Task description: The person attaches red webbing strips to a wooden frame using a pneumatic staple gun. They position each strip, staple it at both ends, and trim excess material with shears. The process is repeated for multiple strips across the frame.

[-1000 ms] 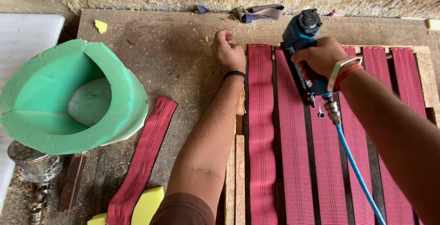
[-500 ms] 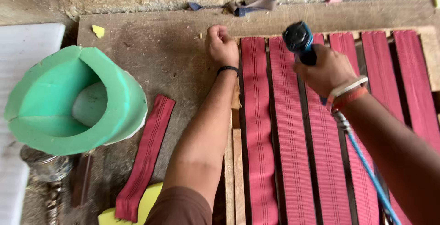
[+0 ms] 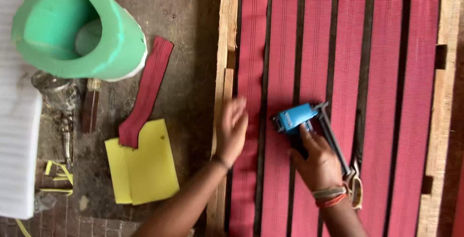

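Several red webbing straps run side by side across a wooden frame. My right hand grips a blue pneumatic staple gun and holds it over the second and third straps from the left. My left hand, blurred, lies flat with fingers spread on the leftmost strap and the frame's left rail. A dark band circles my left wrist, and coloured bands circle my right wrist.
A curled piece of green foam stands at the upper left. A loose red strap lies on the worn bench, its end on yellow foam sheets. White foam lines the left edge beside a metal tool.
Both hands have come back from the far end of the frame to its near end. The view has tilted down, and the staple gun now lies lower over the straps.
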A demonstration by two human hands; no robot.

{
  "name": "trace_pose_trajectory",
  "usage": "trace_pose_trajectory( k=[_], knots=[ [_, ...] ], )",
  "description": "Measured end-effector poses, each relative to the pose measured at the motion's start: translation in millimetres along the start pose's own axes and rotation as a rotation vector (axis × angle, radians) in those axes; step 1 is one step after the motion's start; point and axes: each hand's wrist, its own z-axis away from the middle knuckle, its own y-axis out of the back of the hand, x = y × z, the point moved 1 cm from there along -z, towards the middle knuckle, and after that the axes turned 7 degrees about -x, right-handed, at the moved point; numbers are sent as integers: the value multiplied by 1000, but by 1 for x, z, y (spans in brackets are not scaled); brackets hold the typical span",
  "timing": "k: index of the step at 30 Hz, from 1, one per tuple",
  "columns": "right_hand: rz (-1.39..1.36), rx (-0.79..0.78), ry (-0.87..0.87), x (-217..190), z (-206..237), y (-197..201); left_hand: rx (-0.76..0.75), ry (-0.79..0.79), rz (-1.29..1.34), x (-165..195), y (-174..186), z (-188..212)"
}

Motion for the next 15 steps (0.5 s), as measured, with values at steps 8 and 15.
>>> trace_pose_trajectory(
  k=[8, 15],
  knots=[
    [-118, -179, -89, 4, 68, -3, 24, 3, -594, 19, -27, 128],
    [-82, -30, 68, 5, 120, -19, -138, 701, 154, -16, 10, 103]
  ],
)
